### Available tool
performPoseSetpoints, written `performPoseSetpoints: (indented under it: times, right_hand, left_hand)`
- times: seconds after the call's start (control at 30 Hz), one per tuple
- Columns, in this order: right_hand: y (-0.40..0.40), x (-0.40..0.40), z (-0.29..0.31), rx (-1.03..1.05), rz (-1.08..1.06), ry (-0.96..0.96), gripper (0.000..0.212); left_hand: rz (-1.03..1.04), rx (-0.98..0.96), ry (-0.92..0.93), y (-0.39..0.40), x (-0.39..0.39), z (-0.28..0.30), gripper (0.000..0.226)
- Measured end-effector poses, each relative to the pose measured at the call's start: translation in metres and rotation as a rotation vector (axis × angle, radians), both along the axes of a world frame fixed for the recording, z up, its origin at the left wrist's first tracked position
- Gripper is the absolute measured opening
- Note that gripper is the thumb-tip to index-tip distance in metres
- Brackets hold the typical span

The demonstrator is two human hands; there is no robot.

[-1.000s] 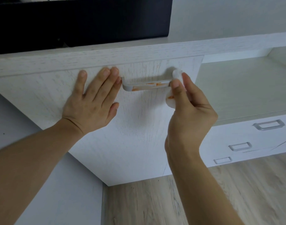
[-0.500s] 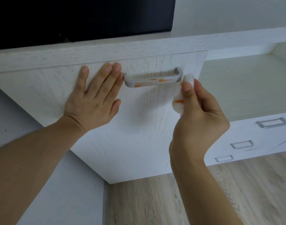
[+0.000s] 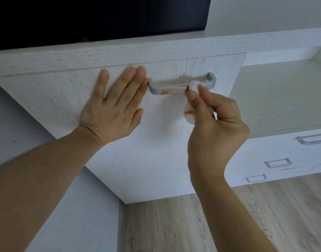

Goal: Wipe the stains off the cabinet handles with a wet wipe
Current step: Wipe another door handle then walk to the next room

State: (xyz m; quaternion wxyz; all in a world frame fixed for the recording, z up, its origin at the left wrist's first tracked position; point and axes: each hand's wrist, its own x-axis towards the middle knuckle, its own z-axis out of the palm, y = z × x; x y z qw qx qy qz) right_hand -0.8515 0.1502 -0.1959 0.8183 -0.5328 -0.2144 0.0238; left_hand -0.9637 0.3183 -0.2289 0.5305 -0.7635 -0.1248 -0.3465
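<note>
A grey metal handle (image 3: 169,89) sits on the white wood-grain cabinet door (image 3: 156,146); orange stains smear its left and middle stretch. My right hand (image 3: 216,122) pinches a white wet wipe (image 3: 189,113), marked with orange, and presses its upper fold against the middle of the handle. The handle's right end looks free of orange. My left hand (image 3: 112,104) lies flat on the door just left of the handle, fingers spread, fingertips near the handle's left end.
A recessed shelf (image 3: 283,99) opens to the right of the door. Below it are white drawers with grey handles (image 3: 312,138). A dark panel (image 3: 101,19) stands above the cabinet top. Pale wood floor (image 3: 174,224) lies below, a grey wall (image 3: 79,206) at left.
My right hand has moved the wipe left from the handle's right end to its middle. The left hand has stayed flat on the door.
</note>
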Motion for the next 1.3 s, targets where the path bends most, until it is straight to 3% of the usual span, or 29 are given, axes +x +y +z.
performPoseSetpoints:
  times: [0.3, 0.43, 0.7, 0.87, 1.0, 1.3]
  right_hand:
    - [-0.006, 0.013, 0.006, -0.011, -0.038, -0.005, 0.012]
    - [0.001, 0.000, 0.008, -0.057, 0.022, -0.124, 0.021]
    - [0.006, -0.009, 0.006, -0.084, 0.006, -0.171, 0.021]
    - [0.002, -0.010, 0.004, -0.083, 0.036, -0.149, 0.017]
    - [-0.010, -0.006, 0.000, -0.045, -0.024, -0.020, 0.010]
    - [0.007, -0.011, -0.001, -0.034, -0.008, -0.077, 0.017]
  left_hand:
    - [0.001, 0.007, -0.005, 0.001, -0.001, 0.000, 0.067]
    - [-0.001, 0.005, -0.002, 0.000, 0.000, 0.000, 0.067]
    - [-0.006, -0.012, -0.001, -0.001, 0.000, -0.001, 0.067]
    - [-0.005, -0.009, -0.002, 0.000, 0.000, -0.001, 0.067]
    - [-0.001, 0.004, -0.009, 0.001, 0.000, -0.002, 0.068]
    - [0.000, -0.011, -0.004, 0.001, 0.001, -0.002, 0.069]
